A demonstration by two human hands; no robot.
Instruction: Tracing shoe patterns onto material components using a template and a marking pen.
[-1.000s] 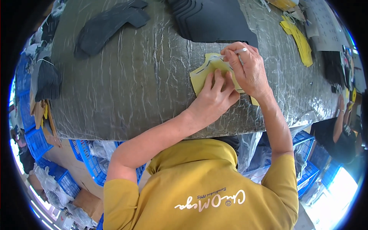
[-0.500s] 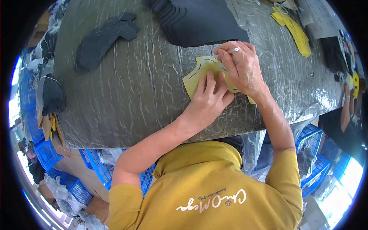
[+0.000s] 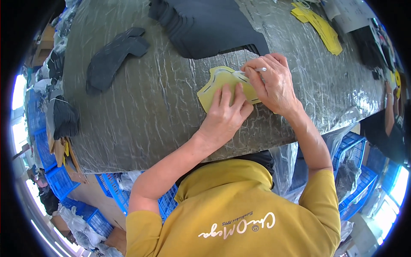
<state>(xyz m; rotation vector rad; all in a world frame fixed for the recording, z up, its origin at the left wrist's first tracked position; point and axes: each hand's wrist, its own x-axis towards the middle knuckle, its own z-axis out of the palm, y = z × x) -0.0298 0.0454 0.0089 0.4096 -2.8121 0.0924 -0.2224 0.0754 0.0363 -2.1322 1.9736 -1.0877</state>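
Note:
A yellow pattern piece (image 3: 219,80) with dark dashed slots or lines along its curved edge lies on the worktable (image 3: 141,115). My left hand (image 3: 225,110) rests on it, fingers stretched out and pressing it down. In my right hand (image 3: 275,85) is a slim white pen (image 3: 260,69), pinched between thumb and fingers. The pen's tip points left and meets the piece near its upper edge. Whether anything lies beneath the yellow piece, I cannot tell. Just beyond my hands sits a fanned stack of black cut pieces (image 3: 209,30).
More black pieces (image 3: 109,64) lie at the table's left. Yellow pattern pieces (image 3: 319,28) are at the far right. Blue crates (image 3: 351,167) with plastic bags stand below the near edge. Another person's arm (image 3: 389,113) shows at the right rim.
The view has shifted a little, so the table's things appear displaced. The pen tip has moved slightly along the yellow piece's upper edge. My left hand keeps its place on it.

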